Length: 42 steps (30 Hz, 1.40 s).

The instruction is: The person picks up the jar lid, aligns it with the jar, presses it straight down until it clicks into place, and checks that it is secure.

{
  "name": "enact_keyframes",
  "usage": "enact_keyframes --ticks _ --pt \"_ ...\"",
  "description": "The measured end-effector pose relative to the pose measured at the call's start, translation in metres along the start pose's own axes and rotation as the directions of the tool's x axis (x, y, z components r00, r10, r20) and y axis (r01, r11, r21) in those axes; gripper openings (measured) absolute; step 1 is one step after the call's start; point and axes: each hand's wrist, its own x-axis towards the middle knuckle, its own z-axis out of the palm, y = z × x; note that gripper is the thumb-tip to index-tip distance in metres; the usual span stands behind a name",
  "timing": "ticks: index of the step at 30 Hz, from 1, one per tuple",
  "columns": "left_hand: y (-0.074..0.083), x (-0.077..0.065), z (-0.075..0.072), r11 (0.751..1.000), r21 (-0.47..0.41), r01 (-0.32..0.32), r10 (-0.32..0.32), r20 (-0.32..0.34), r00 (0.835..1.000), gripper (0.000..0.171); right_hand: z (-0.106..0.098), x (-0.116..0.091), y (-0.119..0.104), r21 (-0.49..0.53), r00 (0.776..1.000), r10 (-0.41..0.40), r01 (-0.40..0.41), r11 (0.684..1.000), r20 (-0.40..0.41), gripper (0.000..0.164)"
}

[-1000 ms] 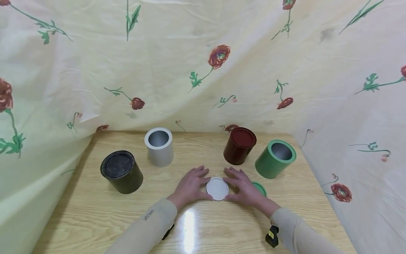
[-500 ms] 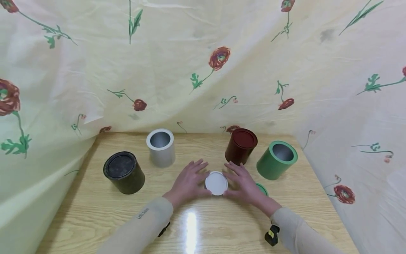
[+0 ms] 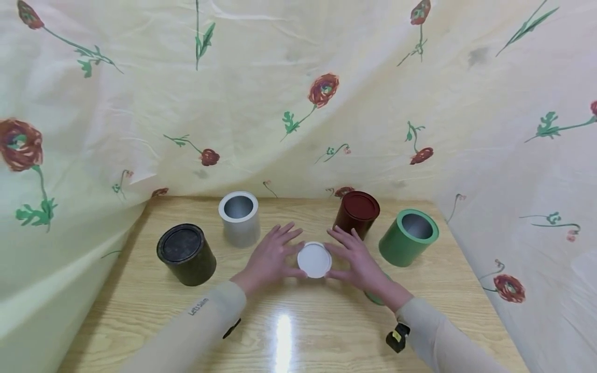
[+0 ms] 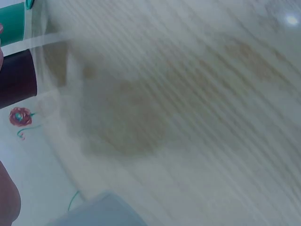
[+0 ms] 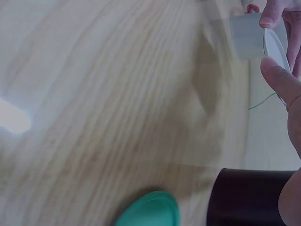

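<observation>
A round white lid (image 3: 314, 260) is held between both hands, raised over the wooden table. My left hand (image 3: 266, 259) pinches its left edge with thumb and fingers; my right hand (image 3: 361, 264) grips the right edge. In the right wrist view the lid (image 5: 276, 49) hangs tilted in the fingers, above the tabletop. The open white can (image 3: 241, 228) stands beyond my left hand. A green lid (image 3: 374, 298) lies on the table, partly hidden under my right forearm. In the left wrist view, only bits of my left hand (image 4: 7, 200) show at the edge.
A black can (image 3: 186, 259) with its lid on stands at the left. Behind my right hand is a dark red lidded can (image 3: 356, 212), and right of it an open green can (image 3: 403, 243). A flowered cloth (image 3: 252, 124) hangs along the table's back and sides.
Both hands have lifted the white lid off the table and carried it away from the body and slightly left. More of the green lid is covered by the right arm.
</observation>
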Motion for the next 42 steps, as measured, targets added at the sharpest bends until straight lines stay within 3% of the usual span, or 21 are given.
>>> enact_keyframes --ticks 10,20,35,42 --pt "-0.014 -0.003 -0.024 0.999 0.016 -0.031 0.032 -0.089 0.996 0.079 -0.004 0.026 -0.006 -0.030 0.999 -0.039 0.038 0.999 -0.011 0.074" --pt "-0.027 -0.005 -0.053 0.995 0.093 -0.024 0.035 -0.116 0.993 0.079 -0.008 0.056 -0.016 -0.048 0.995 -0.092 0.090 0.995 -0.031 0.072" --pt "-0.051 -0.019 -0.089 0.993 0.102 0.056 -0.044 -0.112 0.993 0.079 -0.007 0.102 -0.032 -0.003 0.996 -0.081 0.081 0.997 0.039 0.076" --pt "-0.064 -0.026 -0.104 0.990 0.118 0.078 -0.063 -0.126 0.990 0.079 -0.002 0.126 -0.039 -0.039 0.993 -0.104 0.106 0.994 0.048 0.074"
